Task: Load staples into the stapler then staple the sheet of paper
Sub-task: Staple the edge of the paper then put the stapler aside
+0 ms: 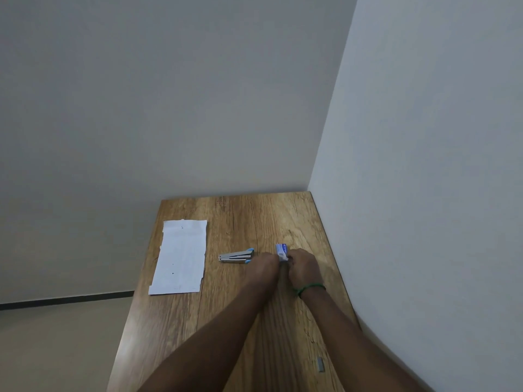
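A small blue and white staple box [282, 250] is held over the right part of the wooden table [240, 222]. My right hand [302, 264] and my left hand [266, 263] meet at its near end, fingers closed on it. Just left of my hands lies a silver stapler [235, 256] with blue ends, on its side and untouched. Further left a white sheet of paper [181, 257] with ragged edges lies flat. My fingertips and the box's near end are hidden.
A short grey strip of staples [320, 364] lies near the table's right edge, close to me. Walls stand behind the table and along its right side. The table's left edge drops to the floor.
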